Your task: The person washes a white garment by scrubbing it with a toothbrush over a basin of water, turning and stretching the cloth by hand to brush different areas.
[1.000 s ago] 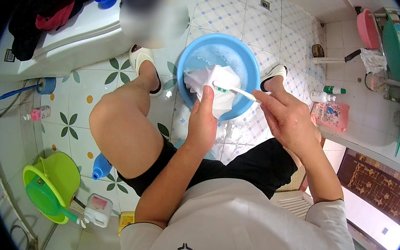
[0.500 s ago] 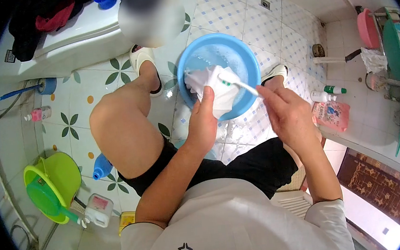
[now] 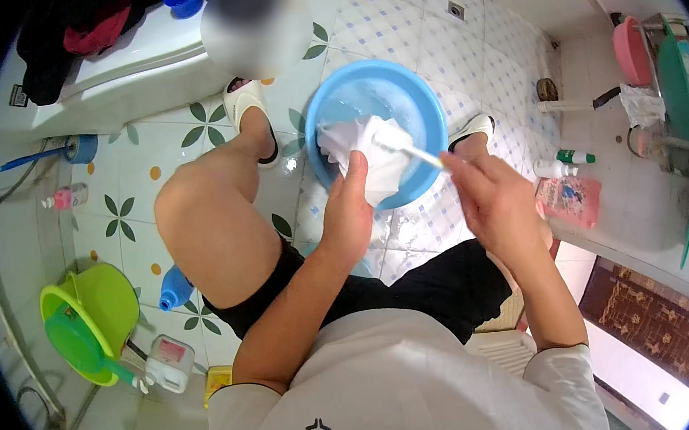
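My left hand (image 3: pixel 349 219) is closed on a bunched white cloth (image 3: pixel 386 174), thumb on top, over the near part of a light blue basin (image 3: pixel 439 127). Soapy-looking water (image 3: pixel 374 96) shows inside the basin beyond the cloth. Between the fingers of my right hand (image 3: pixel 487 193) is the handle of a white toothbrush (image 3: pixel 422 154). Its head lies against the upper face of the cloth, with the bristles now out of sight.
At left stand a lime green bucket (image 3: pixel 112 299) with a green dipper (image 3: pixel 74 336), a white jug (image 3: pixel 170 363) and a blue bottle (image 3: pixel 174 288). A pink bag (image 3: pixel 571 200) and bottles (image 3: pixel 554 167) lie at right. A white tub (image 3: pixel 132 78) borders the back left.
The toothbrush has turned over on the cloth: its green bristles showed before and are now hidden. My left hand keeps its hold, almost unmoved.
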Tool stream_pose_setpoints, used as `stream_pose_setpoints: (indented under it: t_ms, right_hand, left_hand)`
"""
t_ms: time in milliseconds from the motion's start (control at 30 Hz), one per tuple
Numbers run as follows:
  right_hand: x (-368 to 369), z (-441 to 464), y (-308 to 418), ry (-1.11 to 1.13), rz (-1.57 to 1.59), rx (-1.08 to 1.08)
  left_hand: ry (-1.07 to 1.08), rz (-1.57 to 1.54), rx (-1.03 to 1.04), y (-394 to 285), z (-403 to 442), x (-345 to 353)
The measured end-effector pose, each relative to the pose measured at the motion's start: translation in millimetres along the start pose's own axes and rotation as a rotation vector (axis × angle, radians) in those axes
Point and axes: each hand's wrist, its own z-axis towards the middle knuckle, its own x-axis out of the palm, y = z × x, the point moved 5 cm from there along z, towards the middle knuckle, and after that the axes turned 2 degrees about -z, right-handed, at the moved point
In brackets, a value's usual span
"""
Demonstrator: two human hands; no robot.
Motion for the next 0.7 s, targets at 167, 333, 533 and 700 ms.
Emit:
stream_pose_setpoints:
  t_ms: [167,333,533,700]
  right_hand:
    - [4.4,-0.5,-12.0,-0.023,-0.055,0.02]
    - [2.9,-3.6,3.9,0.027,0.074,-0.03]
    - [4.2,-1.6,0.3,-0.006,0.046,-0.012]
    - [7.9,-3.0,-12.8,-0.043,0.002,0.023]
  left_hand:
    - [0.018,-0.019,-0.005,2.4,-0.7,2.2]
    - [0.012,-0.009,-0.04,1.8,-1.1,0.6]
    - [0.044,-0.014,0.001,1.5,0.0,0.2]
    - [0.018,-0.017,-0.015,3.8,-0.7,1.5]
